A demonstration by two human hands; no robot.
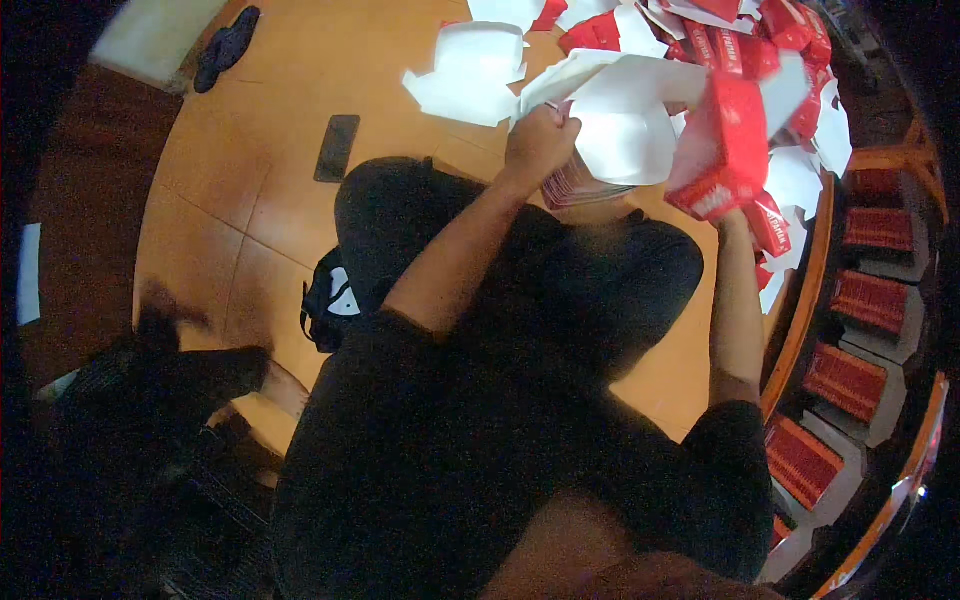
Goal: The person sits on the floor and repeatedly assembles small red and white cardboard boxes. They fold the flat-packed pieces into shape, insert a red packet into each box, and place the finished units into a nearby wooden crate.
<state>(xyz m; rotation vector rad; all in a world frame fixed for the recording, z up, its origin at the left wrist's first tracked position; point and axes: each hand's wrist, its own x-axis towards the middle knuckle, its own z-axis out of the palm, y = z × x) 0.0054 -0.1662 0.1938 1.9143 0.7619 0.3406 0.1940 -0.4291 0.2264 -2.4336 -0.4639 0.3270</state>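
Note:
My left hand is closed on the left edge of a stack of nested paper cartons, which stands between my knees with its white inside showing. To the right of it, a red paper carton with a white inside is tilted and smeared by motion. My right hand is under that red carton and holds it from below; most of its fingers are hidden behind the carton. White open flaps stretch between the stack and the red carton.
Red and white cartons lie in a heap at the far right. Beyond my left knee are a dark phone and a dark sandal. Stacks of red cartons line the right side behind a wooden edge. Another person sits at left.

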